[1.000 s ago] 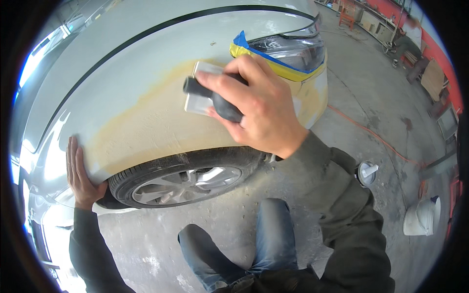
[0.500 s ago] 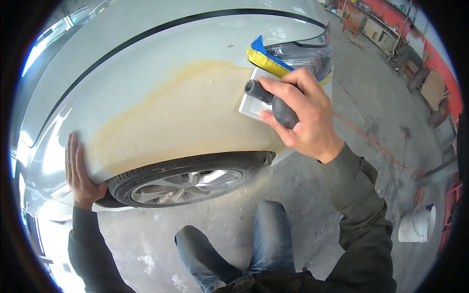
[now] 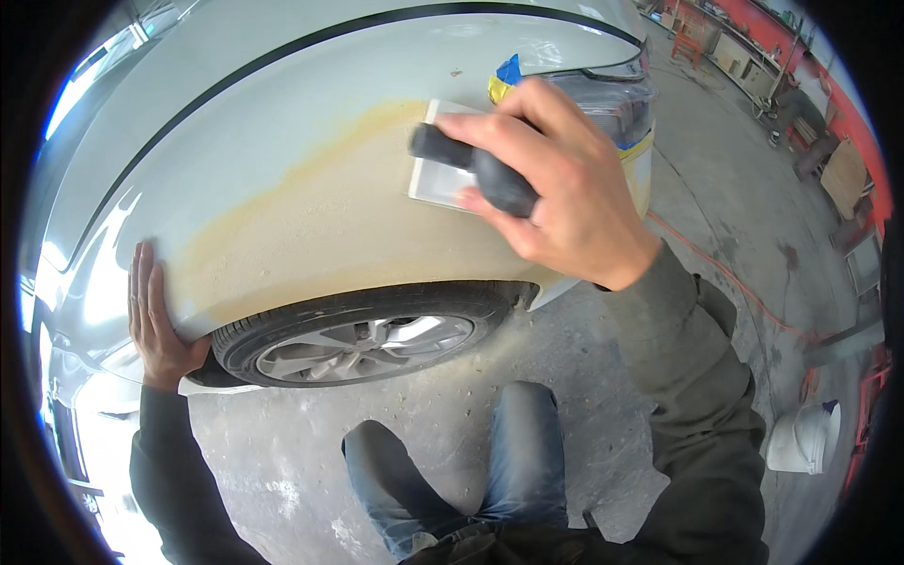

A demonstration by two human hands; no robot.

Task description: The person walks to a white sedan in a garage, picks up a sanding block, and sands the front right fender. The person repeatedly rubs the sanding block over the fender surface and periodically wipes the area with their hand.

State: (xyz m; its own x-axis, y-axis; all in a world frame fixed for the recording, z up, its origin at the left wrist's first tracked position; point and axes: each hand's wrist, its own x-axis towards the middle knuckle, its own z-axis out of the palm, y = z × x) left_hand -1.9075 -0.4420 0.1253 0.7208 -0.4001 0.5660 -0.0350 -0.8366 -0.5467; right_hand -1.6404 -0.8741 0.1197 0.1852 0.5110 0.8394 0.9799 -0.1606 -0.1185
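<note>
My right hand [image 3: 556,179] is closed around the dark grip of a hand sanding block [image 3: 435,181]. Its white rectangular base lies against the filler-covered patch [image 3: 311,207], tan with yellowish edges, on a pale car fender [image 3: 254,122]. My fingers and the grip hide part of the block. Farther left, my left hand [image 3: 156,320] rests flat on the fender beside the wheel arch, fingers stretched out and holding nothing. Beneath the patch is the wheel [image 3: 363,348], a black tyre on a silver rim.
Blue and yellow masking tape [image 3: 507,77] edges the plastic-covered headlight [image 3: 607,104]. An orange hose [image 3: 720,268] runs over the concrete floor [image 3: 603,424] at right, near a white bucket [image 3: 800,438]. Benches and a red chair [image 3: 687,42] stand at the far right.
My right hand has moved the sanding block leftward across the filler, away from the headlight. My left hand stays on the fender, and the view has shifted slightly.
</note>
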